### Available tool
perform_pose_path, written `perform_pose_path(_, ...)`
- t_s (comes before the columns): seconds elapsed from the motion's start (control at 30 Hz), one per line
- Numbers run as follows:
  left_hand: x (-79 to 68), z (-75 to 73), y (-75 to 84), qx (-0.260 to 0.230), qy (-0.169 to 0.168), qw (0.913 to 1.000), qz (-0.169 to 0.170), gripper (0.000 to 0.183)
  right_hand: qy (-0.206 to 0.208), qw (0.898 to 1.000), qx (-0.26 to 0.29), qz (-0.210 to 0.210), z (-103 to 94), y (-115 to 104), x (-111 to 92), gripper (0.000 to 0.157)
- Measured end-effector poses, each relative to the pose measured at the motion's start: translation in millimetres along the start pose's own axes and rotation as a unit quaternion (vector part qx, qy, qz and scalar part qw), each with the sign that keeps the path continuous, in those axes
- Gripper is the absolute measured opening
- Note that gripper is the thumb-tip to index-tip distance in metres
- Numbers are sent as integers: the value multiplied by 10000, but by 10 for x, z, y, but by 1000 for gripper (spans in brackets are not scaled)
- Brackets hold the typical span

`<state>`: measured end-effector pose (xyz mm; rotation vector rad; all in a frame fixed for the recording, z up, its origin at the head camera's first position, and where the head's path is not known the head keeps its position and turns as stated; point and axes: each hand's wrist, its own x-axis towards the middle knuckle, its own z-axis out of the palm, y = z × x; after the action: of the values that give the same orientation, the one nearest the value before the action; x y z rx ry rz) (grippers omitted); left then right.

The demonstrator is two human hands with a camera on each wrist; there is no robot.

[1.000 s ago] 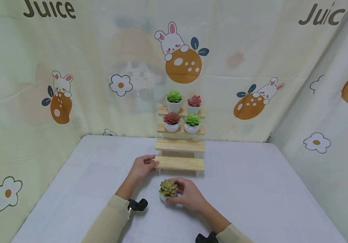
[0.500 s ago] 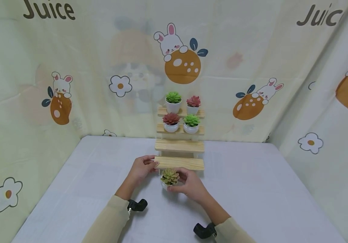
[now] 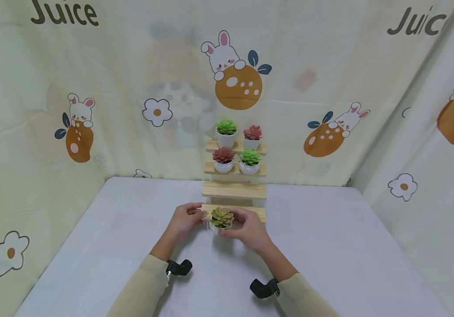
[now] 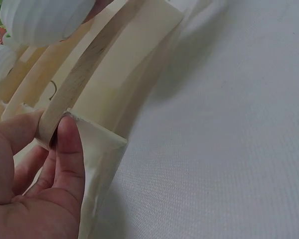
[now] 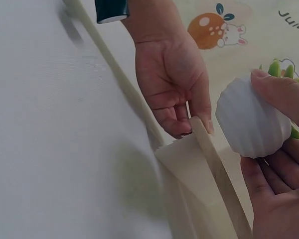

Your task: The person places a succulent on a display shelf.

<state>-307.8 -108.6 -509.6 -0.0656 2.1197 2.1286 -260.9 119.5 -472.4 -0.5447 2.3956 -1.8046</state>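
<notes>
A potted succulent with yellow-green leaves and a ribbed white pot is in my right hand, thumb and fingers gripping the pot's sides. In the head view it overlaps the lowest board of a small wooden tiered stand. My left hand pinches the left end of that lowest board between thumb and fingers, as the left wrist view shows. The second board from the bottom is bare. Above it, a red succulent and a green one share a board.
On the top board stand a green succulent and a pinkish-red one, both in white pots. The stand is near the back of a white-covered table. A printed curtain hangs behind and along both sides.
My right hand has lifted the potted succulent from the tabletop in front and carried it forward to the lowest board. My left hand has stayed on the board's end.
</notes>
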Motion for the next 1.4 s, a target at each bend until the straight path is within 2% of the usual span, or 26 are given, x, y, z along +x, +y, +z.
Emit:
perform_pose_path(0.43,-25,10,24,-23,-22,10000,-6,38,470,9988,-75,145,-54,-194,241,61)
perform_pose_path(0.63,-37,7,50,-70,-55,9999,-81,39,867,9955,-361,81,-101,-298,408,62)
perform_pose_path(0.83,-54,2,67,29,-36,9999,-132,40,1085,9920,-637,140,-108,-354,531,67)
perform_pose_path(1.0,-51,-3,62,-50,-12,9999,-142,40,1215,9899,-718,91,-86,-354,622,65)
perform_pose_path(1.2,-39,1,56,-80,1,9998,-195,40,1280,9902,-553,-57,-64,-315,700,58)
perform_pose_path(1.4,-41,7,41,-77,-27,9999,-136,40,1365,9899,-386,71,-61,-274,723,57)
